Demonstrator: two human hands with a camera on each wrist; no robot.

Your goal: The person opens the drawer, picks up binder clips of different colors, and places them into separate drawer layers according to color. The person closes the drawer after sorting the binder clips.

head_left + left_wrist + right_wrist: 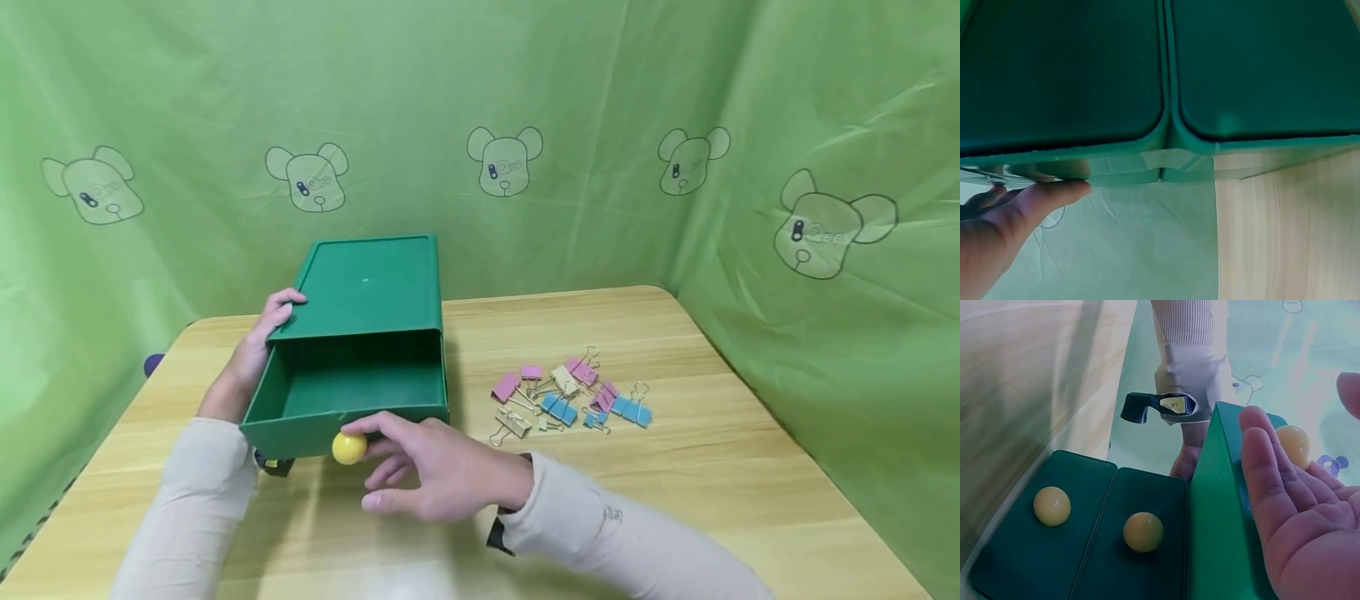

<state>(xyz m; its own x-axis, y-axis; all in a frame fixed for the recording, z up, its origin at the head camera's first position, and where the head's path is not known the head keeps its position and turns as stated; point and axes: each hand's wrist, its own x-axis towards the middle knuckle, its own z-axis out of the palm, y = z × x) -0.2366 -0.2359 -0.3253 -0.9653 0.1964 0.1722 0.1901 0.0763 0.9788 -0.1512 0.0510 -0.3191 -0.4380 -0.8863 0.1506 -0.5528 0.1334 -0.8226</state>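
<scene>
A green plastic drawer cabinet (367,283) stands on the table, its top drawer (352,383) pulled out; the part of its inside that shows is bare. My left hand (258,342) rests against the cabinet's upper left edge, fingertips over the rim; the left wrist view has a straight digit (1063,192) along it. At the drawer front, my right hand (435,467) touches the yellow ball knob (348,448) with its index finger, thumb held apart. The right wrist view reveals two lower drawer fronts, each with a yellow knob (1143,532), and straight fingers (1260,462) by the open drawer.
Several pink, blue and cream binder clips (562,396) lie in a loose group to the right of the cabinet on the wooden table (675,500). Green curtains (585,75) with bear-head drawings hang behind and at the sides.
</scene>
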